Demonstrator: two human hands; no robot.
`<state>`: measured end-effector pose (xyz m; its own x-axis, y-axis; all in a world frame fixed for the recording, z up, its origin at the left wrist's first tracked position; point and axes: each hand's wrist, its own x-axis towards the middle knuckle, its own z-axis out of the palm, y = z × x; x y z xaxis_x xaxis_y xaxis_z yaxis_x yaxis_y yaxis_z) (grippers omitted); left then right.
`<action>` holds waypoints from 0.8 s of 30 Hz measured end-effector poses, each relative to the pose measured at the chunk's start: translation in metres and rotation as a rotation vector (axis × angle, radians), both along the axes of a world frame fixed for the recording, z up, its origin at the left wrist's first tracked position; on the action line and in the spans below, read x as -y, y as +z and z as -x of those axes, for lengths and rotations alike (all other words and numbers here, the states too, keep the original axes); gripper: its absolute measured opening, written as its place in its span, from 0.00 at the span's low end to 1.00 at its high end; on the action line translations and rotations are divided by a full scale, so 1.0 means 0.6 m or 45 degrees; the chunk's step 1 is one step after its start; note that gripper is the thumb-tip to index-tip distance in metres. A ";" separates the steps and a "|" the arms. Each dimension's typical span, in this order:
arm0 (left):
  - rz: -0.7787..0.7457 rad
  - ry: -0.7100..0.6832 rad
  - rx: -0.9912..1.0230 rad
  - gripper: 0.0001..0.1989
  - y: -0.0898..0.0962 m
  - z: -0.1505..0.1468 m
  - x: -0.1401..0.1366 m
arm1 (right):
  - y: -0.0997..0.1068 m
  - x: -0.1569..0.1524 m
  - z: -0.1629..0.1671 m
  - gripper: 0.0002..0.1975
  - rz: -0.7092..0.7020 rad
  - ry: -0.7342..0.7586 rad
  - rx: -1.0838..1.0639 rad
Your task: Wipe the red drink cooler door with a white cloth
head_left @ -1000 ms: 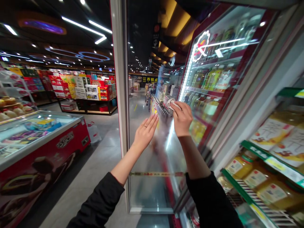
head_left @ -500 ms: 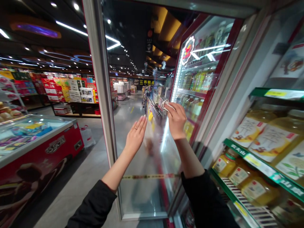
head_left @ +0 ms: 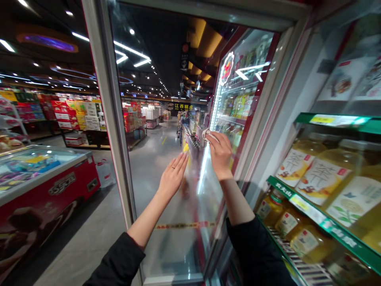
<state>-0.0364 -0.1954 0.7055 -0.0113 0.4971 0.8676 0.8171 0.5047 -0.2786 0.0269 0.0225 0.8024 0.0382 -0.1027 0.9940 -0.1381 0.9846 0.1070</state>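
Right hand (head_left: 220,154) pinches white cloth (head_left: 205,134), glass door (head_left: 143,178) ahead, left hand (head_left: 172,174) flat alongside; wiping, I judge, wanting even pressure next.

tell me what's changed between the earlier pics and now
The door frame and shelves slid left in the view, and more bottles show at right. The left hand and right hand now appear farther from the frame's left side. Nothing was taken up or let go: the right hand still pinches the white wad, the left hand stays outstretched.
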 end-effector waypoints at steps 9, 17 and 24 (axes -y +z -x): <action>-0.014 -0.018 -0.057 0.41 0.018 -0.024 -0.074 | -0.011 -0.032 -0.028 0.15 -0.038 0.040 0.070; 0.004 -0.011 -0.104 0.39 0.012 -0.027 -0.075 | 0.007 -0.082 -0.043 0.15 0.198 -0.008 -0.102; 0.005 -0.051 -0.174 0.41 0.012 -0.022 -0.066 | -0.027 -0.065 -0.065 0.15 0.020 0.029 0.005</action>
